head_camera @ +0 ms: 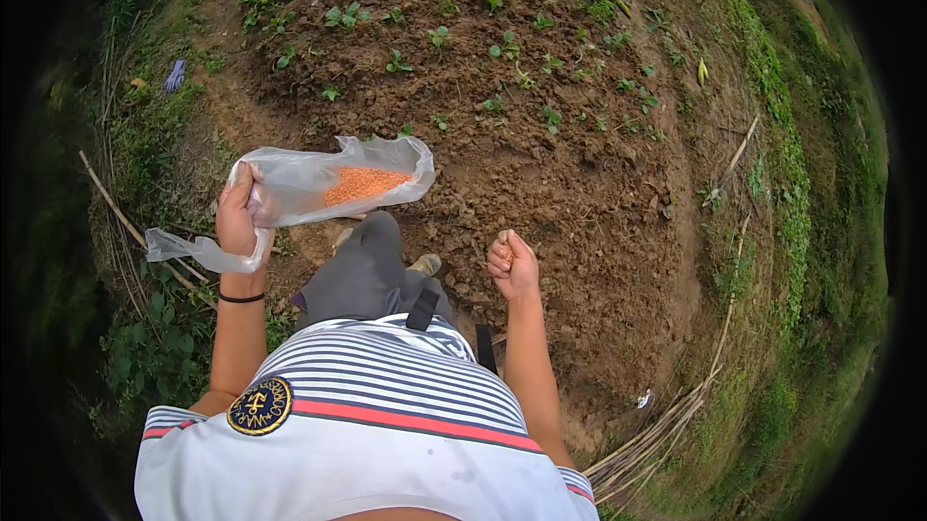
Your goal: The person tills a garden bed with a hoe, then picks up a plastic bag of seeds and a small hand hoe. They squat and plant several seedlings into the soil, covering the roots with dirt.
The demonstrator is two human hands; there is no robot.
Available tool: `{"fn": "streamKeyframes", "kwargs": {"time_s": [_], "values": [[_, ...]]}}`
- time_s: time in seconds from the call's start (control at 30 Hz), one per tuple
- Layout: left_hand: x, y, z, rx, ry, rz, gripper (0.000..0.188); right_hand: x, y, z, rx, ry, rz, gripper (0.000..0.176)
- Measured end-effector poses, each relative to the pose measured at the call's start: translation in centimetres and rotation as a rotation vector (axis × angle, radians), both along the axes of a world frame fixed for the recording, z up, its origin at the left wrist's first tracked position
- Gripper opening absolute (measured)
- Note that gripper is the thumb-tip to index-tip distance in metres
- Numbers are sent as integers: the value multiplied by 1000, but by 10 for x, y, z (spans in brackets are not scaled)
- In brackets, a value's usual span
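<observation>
My left hand (237, 220) grips a translucent plastic bag (297, 195), whose open end points to the right. Small orange granules (364, 185) lie inside the bag; whether they are seeds or pellets I cannot tell. A loose tail of the plastic hangs from my left hand towards the left. My right hand (513, 265) is closed over some of the same orange granules, held above the bare brown soil (601, 253) and apart from the bag.
Young leafy plants (505, 46) grow in the soil further forward. A purple glove (174, 76) lies on the left verge. Dry stalks (652, 441) are heaped at the lower right, and a long stick (119, 213) lies at the left. Grass slopes down the right side.
</observation>
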State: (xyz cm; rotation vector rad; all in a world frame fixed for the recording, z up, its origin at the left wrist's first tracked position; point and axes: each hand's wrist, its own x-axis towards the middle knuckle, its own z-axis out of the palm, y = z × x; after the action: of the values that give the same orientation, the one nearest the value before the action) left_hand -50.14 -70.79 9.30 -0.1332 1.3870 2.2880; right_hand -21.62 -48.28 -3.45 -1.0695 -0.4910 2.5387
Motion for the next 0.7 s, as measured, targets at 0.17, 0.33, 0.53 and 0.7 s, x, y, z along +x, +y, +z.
{"fn": "streamKeyframes", "kwargs": {"time_s": [0.17, 0.33, 0.53, 0.7], "values": [[3, 5, -6, -90, 101, 28, 22, -40, 39, -23, 129, -83, -27, 20], [-15, -11, -26, 17, 121, -12, 20, -72, 61, -29, 360, -259, 28, 23], [-31, -19, -42, 29, 86, 70, 18, -57, 67, -33, 244, -174, -61, 21], [-29, -21, -60, -46, 36, 131, 19, -40, 55, -57, -7, -121, -94, 20]]}}
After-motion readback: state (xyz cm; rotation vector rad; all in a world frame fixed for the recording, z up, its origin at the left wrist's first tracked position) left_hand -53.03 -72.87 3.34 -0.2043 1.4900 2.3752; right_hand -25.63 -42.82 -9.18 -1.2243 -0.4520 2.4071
